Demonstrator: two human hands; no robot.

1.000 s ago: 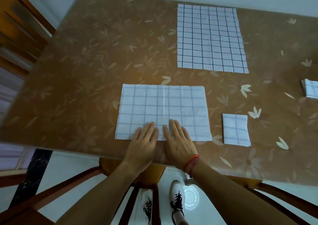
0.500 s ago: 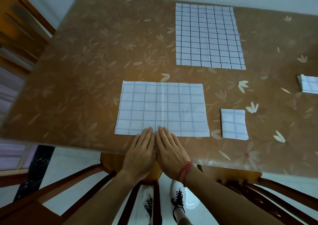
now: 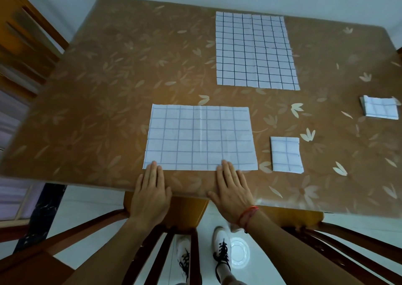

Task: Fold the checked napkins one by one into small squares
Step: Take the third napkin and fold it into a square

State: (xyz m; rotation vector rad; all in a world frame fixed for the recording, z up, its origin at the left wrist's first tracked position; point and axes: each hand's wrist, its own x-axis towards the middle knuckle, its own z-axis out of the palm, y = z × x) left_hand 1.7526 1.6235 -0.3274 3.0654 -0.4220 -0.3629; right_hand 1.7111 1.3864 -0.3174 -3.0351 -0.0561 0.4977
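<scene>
A white checked napkin (image 3: 200,137) lies as a wide rectangle near the table's front edge, with a crease down its middle. My left hand (image 3: 152,189) lies flat with fingertips on the napkin's near left corner. My right hand (image 3: 231,189) lies flat with fingertips on the near edge, right of the middle. A larger unfolded checked napkin (image 3: 254,49) lies at the back. A small folded square (image 3: 286,154) sits to the right of the rectangle. Another folded napkin (image 3: 380,109) rests at the far right.
The brown table (image 3: 108,88) has a leaf-patterned cover. A wooden chair (image 3: 24,45) stands at the left. Chair backs (image 3: 165,241) and white shoes (image 3: 221,247) show below the front edge. A wall runs behind the table.
Both hands slid back to the napkin's near edge, then spread apart along it: the left one toward the left corner, the right one toward the right.
</scene>
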